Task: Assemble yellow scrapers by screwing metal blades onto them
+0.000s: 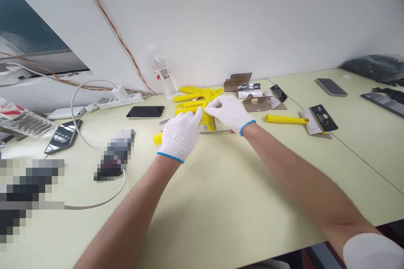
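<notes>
Both hands wear white knit gloves with blue cuffs. My left hand (pixel 181 134) is closed around a yellow scraper (pixel 207 122), whose tube-like handle sticks out left of the glove. Its flared head, with a grey metal edge beside it, shows between my hands. My right hand (pixel 229 112) pinches the upper part of that head with thumb and fingertips; what lies under the fingertips is hidden. Just behind, several similar yellow tools (pixel 189 97) lie in a pile. A thin metal strip (pixel 221 131) with a red end lies below my right hand.
Brown and black card packaging (pixel 249 91) lies at the back. On the right are a yellow tool (pixel 285 119) with a card sleeve and a phone (pixel 330 87). A bottle (pixel 163 73) stands by the wall. Phones (pixel 145 112), a power strip (pixel 121 100) and white cable (pixel 74 105) occupy the left.
</notes>
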Demonstrator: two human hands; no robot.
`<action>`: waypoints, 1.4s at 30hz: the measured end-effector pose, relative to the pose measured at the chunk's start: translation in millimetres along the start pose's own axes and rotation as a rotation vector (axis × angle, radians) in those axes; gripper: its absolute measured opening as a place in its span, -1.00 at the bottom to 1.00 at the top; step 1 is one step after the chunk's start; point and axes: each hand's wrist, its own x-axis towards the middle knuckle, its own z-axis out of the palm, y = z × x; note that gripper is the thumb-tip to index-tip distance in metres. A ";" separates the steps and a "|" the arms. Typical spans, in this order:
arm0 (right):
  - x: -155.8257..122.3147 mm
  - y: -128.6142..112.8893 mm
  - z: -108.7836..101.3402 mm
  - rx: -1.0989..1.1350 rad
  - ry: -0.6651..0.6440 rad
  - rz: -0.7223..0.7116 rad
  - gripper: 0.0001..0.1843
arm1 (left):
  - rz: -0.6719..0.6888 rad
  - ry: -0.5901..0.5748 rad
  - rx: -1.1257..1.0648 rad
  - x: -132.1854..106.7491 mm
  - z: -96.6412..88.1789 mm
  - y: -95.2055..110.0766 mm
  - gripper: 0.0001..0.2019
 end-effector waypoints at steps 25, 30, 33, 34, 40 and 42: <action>13.0 27.3 -9.1 0.858 -0.385 0.290 -0.72 | 0.083 0.043 -0.010 -0.3 -8.1 -2.8 -0.45; 11.9 22.5 -10.4 0.826 -0.354 0.307 -0.76 | 0.067 0.018 -0.040 1.1 -7.9 -4.1 -0.47; 10.7 19.3 -10.4 0.755 -0.312 0.299 -0.79 | 0.053 0.019 -0.086 1.2 -7.9 -3.7 -0.46; 10.5 18.7 -10.2 0.734 -0.306 0.292 -0.80 | 0.041 0.022 -0.094 1.1 -7.9 -3.5 -0.46; 9.9 18.0 -10.3 0.493 -0.227 0.163 -0.81 | 0.052 0.016 -0.114 0.5 -6.8 -6.2 -0.48; 9.6 17.2 -11.4 0.450 -0.216 0.143 -0.84 | 0.067 0.019 -0.114 0.3 -6.4 -7.9 -0.49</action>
